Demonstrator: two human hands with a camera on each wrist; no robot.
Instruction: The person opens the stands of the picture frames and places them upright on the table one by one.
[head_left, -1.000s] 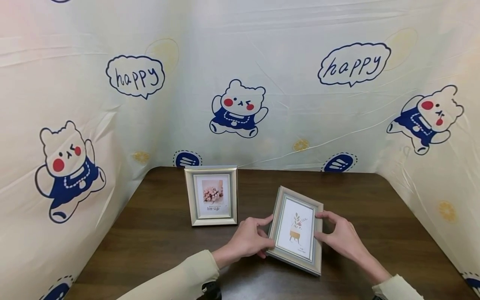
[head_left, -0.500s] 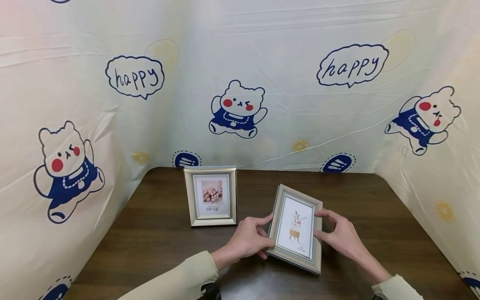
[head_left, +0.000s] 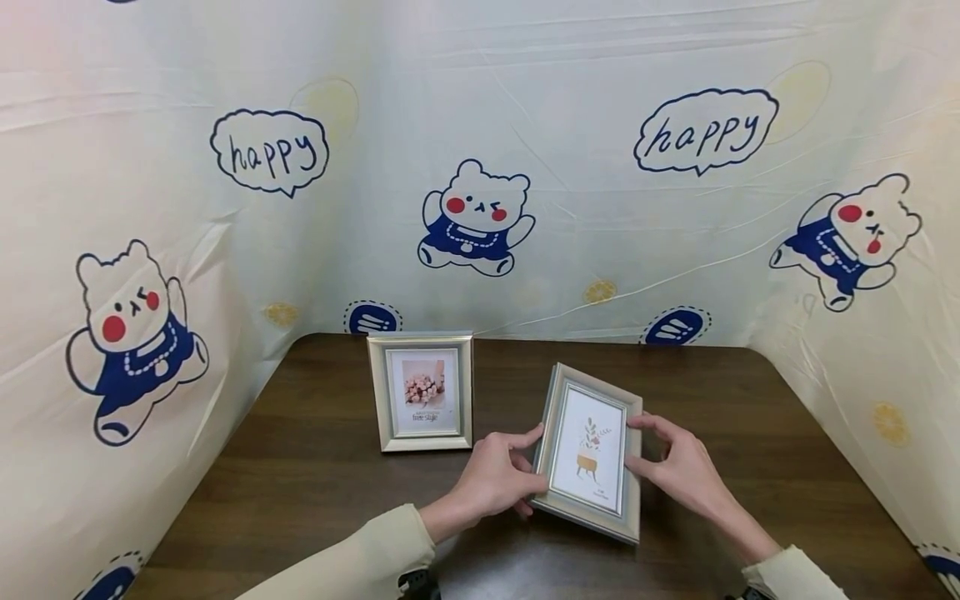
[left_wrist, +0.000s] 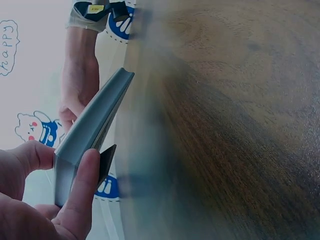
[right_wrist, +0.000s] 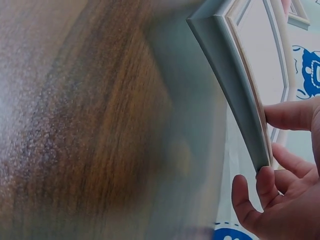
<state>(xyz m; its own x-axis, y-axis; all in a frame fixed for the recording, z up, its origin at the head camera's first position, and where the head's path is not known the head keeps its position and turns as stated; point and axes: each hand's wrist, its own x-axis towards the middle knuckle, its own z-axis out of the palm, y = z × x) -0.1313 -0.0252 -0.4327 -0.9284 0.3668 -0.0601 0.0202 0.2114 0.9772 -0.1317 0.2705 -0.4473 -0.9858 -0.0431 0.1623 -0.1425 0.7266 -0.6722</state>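
A silver-edged picture frame (head_left: 588,454) with a potted-plant print hangs tilted above the table between both hands in the head view. My left hand (head_left: 498,477) grips its left edge, thumb on the front and fingers toward the back. On the opposite edge, my right hand (head_left: 678,467) pinches the frame between thumb and fingers. A dark flap (left_wrist: 106,164) sticks out behind the frame (left_wrist: 92,120) in the left wrist view. The right wrist view shows the side of the frame (right_wrist: 230,85) with the right fingers (right_wrist: 266,185) at its edge.
Another picture frame (head_left: 466,392) with a flower print stands upright on the brown wooden table (head_left: 315,467), left of the held one. A pale curtain (head_left: 570,150) printed with bears surrounds the table at the back and both sides.
The held picture frame has shifted slightly up and to the left, with both hands keeping their grip on it. The standing frame stays where it was.
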